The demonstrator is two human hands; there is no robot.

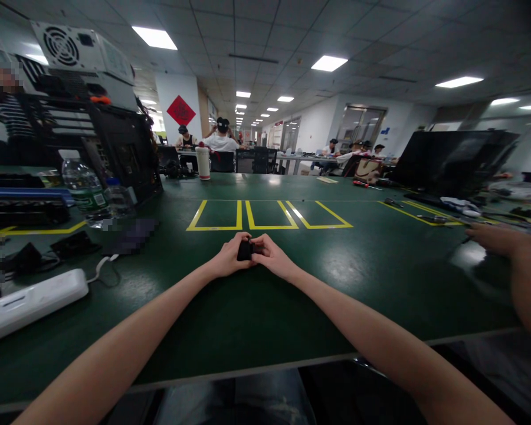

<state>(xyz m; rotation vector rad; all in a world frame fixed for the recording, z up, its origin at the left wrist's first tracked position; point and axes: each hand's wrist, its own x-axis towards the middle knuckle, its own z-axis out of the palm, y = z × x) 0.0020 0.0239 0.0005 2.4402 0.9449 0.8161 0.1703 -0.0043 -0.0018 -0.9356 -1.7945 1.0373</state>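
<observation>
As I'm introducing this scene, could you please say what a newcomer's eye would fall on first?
Probably the left hand and right hand, meeting at a small black object near the centre. Beyond them, three yellow tape outlines mark the green table. Farther back, left, a red diamond-shaped sign hangs on a pillar.

A small black object point(244, 251), partly hidden, is held between fingers point(262, 240)

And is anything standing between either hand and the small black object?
Nothing visible is. The left hand holds the small black object directly, and the right hand is right at the object's side, with no other item seen between them.
</observation>
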